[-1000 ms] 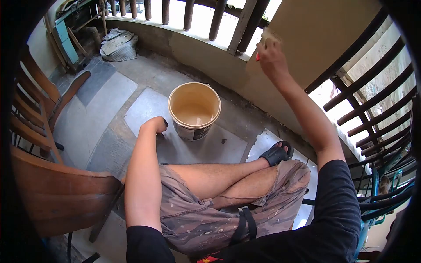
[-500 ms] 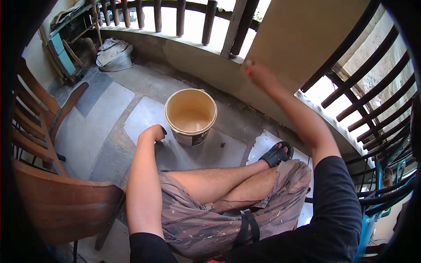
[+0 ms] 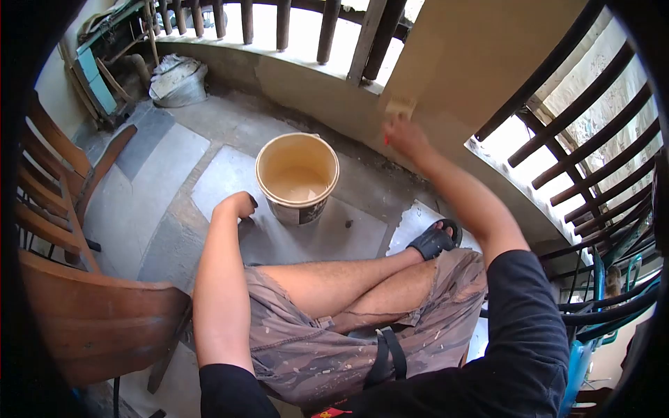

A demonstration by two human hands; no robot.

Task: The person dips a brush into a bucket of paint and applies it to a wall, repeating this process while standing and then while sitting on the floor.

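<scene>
My right hand point(image 3: 406, 136), upper centre of frame, clamped on brush point(image 3: 398, 109); bristles just above knuckles, touching beige wall point(image 3: 474, 56). My left hand point(image 3: 239, 206) fisted on floor, just left of bucket point(image 3: 300, 148).

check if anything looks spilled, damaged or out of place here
Mostly tidy. A whitish patch marks the floor beside the sandal, and the shorts are frayed and paint-spattered. The bucket stands upright with no spill around it; the right hand holds the brush against the wall.
</scene>
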